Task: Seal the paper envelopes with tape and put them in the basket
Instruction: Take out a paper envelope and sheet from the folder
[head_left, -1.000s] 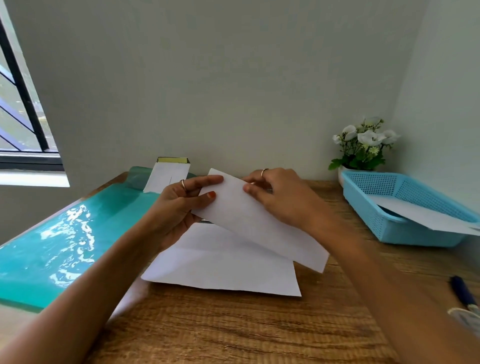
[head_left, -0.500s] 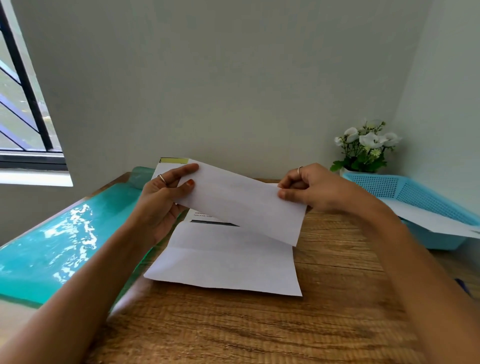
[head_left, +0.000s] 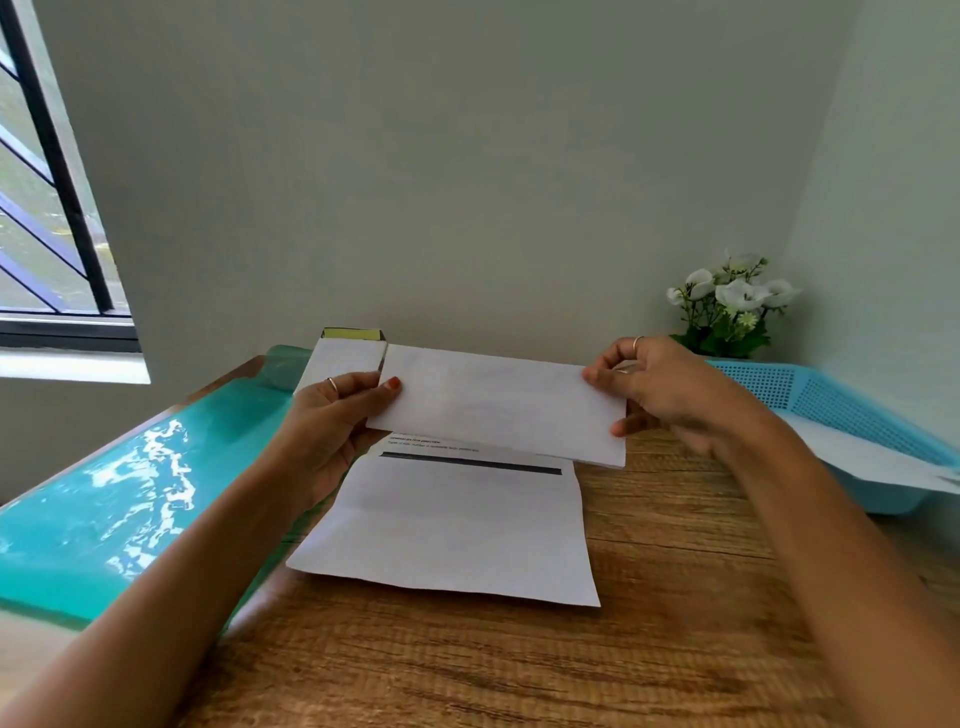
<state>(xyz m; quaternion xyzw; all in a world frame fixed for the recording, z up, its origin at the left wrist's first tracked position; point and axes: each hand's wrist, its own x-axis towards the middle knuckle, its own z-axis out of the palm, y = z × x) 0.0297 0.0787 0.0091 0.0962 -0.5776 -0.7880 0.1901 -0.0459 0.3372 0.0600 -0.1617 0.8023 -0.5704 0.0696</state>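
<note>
While pinched at both ends by left hand (head_left: 332, 415) and right hand (head_left: 654, 389) fingers, envelope (head_left: 498, 410) unsealed; needs tape, then basket (head_left: 831, 405) at 2 o'clock.

White envelope (head_left: 496, 402) held level above desk; blue basket (head_left: 831, 400) at right w/ an envelope (head_left: 862, 457) inside.

left grip (head_left: 332, 415): pinching, thumb on top | right grip (head_left: 660, 387): pinching, fingers curled
</note>
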